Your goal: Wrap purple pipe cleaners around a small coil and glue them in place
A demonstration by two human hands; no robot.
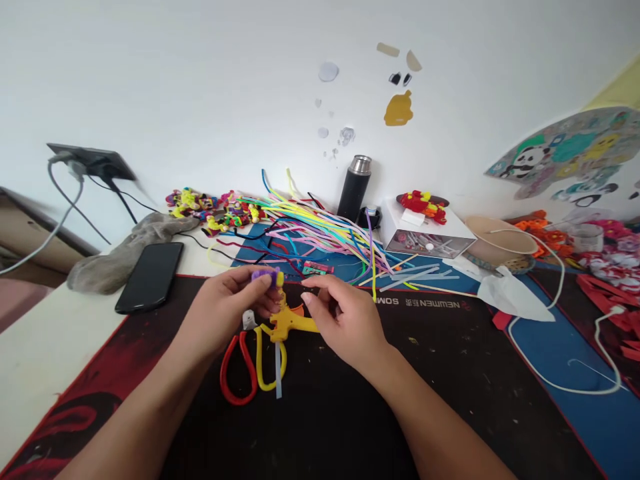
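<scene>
- Purple, fuzzy and short, the piece (264, 273) with a yellow end is pinched by the left grip (215, 307), above the mat (320, 427) and just beyond the glue gun (284, 324).
- The right grip (347, 320) is released: thumb and forefinger stand apart beside the piece, and nothing shows between them.
- Holding such soft pile well calls for light pressure, since a hard squeeze could flatten it; leaving the yellow end exposed gives the free fingers room.
- Both wrists are low and close in, which should suit small, steady adjustments.
- The gun lies very near the left fingertips, so they are best kept off its nozzle, which could be hot; whether it is on cannot be told.
- The gun is hard, yellow plastic with an orange trigger; its handle runs right, and a pale, straight stick (279, 377) points to the near side.
- A red loop (223, 373) and a yellow loop (259, 367), rounded and smooth-looking, lie at the near left.
- Far from the grips, slender, fuzzy stems (320, 220) fan out in many colours, with knobbly, bright figures (189, 201) to their left.
- A dark cylindrical flask (354, 190) with a shiny metal cap stands beyond them, left of the boxy white case (425, 233).
</scene>
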